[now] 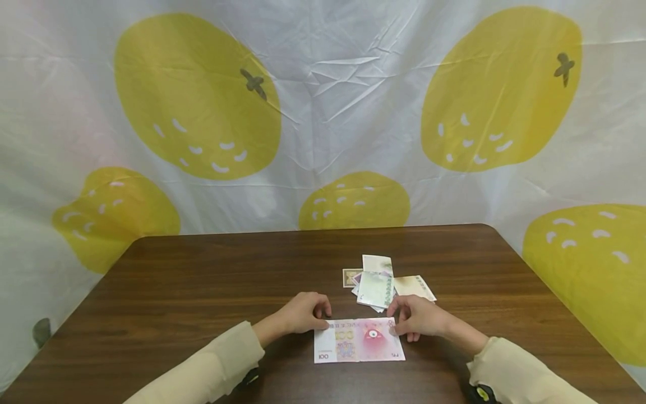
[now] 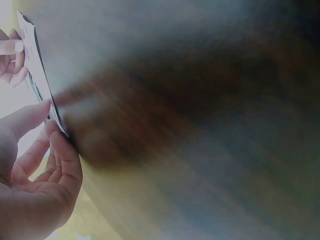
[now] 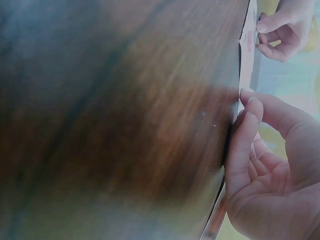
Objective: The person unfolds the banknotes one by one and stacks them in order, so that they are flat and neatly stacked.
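Fingers (image 1: 321,324) of the left hand (image 1: 304,312) and right hand (image 1: 420,317) are pinching one pink 100 banknote (image 1: 359,343) by its two far corners, thumbs nearly meeting index fingers. It is lying flat over the table (image 1: 217,280); just beyond, one pile of overlapping banknotes (image 1: 374,289) is resting, their number partly hidden.

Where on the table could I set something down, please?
The table is bare between its left edge and the left sleeve, and from the note pile to the right edge. It is crowded where the left hand and right hand pinch the pink note near the pile.
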`<state>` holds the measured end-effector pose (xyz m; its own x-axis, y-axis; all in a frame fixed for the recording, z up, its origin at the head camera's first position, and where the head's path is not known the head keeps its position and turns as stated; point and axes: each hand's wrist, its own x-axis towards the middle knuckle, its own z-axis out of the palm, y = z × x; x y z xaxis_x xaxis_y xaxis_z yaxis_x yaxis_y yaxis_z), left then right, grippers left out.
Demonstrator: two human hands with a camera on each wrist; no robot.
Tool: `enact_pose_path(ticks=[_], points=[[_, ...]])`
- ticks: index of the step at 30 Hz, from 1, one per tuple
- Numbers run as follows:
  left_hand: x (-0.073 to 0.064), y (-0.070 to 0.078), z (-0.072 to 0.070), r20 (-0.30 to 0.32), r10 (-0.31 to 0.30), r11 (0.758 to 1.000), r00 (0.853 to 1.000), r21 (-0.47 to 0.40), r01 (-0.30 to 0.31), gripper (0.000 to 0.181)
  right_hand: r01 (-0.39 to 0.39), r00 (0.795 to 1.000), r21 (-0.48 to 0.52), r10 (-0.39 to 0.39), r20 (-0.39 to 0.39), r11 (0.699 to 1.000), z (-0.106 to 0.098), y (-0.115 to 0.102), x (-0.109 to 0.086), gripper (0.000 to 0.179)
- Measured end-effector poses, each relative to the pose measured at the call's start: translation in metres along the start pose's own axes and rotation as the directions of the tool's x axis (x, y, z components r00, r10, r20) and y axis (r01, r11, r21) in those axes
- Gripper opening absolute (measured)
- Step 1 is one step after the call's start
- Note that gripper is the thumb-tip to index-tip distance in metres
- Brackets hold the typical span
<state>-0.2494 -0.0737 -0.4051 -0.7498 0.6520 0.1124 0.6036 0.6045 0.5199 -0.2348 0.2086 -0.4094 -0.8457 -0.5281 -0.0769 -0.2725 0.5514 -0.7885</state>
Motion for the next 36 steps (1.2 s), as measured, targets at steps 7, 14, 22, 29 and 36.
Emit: enact_pose_path(ticks=[7,14,22,29,36], points=[[0.002,-0.003,-0.001,-0.051,-0.007,1.000,0.999,-0.019,0.006,0.012,-0.013,0.999,0.075,0.016,-0.049,0.997,-0.007,-0.002,0.000,0.026],[0.015,-0.010,-0.002,-0.144,0.014,0.999,0.989,-0.029,-0.018,0.009,0.008,0.986,0.084,0.006,-0.166,0.996,-0.026,0.000,0.007,0.024],[0.038,-0.010,-0.002,-0.150,0.016,0.998,0.988,-0.050,-0.024,0.015,-0.050,0.967,0.132,0.081,-0.240,0.990,-0.035,0.010,0.022,0.031],[0.060,-0.010,0.000,-0.142,-0.017,0.998,0.990,-0.064,0.008,0.022,-0.105,0.959,0.129,0.135,-0.250,0.986,-0.038,0.014,0.034,0.033],[0.077,-0.006,0.005,-0.109,-0.068,0.995,0.992,-0.075,0.060,0.031,-0.141,0.958,0.108,0.163,-0.236,0.984,-0.038,0.012,0.041,0.032]])
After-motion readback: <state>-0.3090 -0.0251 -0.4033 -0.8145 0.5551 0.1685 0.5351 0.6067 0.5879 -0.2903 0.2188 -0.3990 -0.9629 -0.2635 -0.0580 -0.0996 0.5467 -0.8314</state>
